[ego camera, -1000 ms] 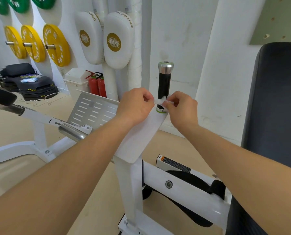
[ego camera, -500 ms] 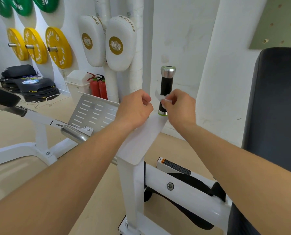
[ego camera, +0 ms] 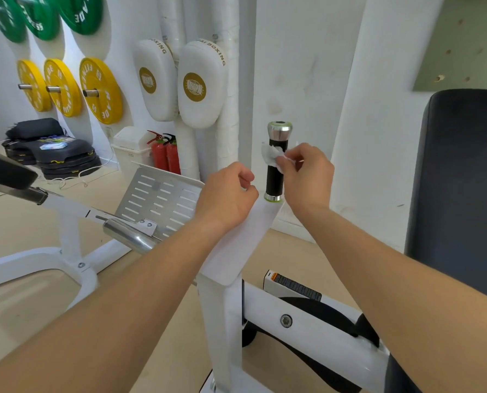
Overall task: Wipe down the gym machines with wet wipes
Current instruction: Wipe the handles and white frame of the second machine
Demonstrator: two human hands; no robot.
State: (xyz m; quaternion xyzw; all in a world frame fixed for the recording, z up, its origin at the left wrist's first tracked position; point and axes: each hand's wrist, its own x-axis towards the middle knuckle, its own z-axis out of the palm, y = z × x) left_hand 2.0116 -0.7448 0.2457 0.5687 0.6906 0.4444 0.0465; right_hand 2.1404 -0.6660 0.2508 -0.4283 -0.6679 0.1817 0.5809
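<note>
Black handle [ego camera: 275,177], white wipe [ego camera: 270,156]

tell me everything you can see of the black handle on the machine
The handle stands upright on the end of a flat white frame bar. Its grip is black, rubber or foam by its look, with a silver metal cap on top and a silver ring edged in green at the base. The right hand pinches a crumpled white wet wipe against the grip's upper part, just below the cap.
</note>
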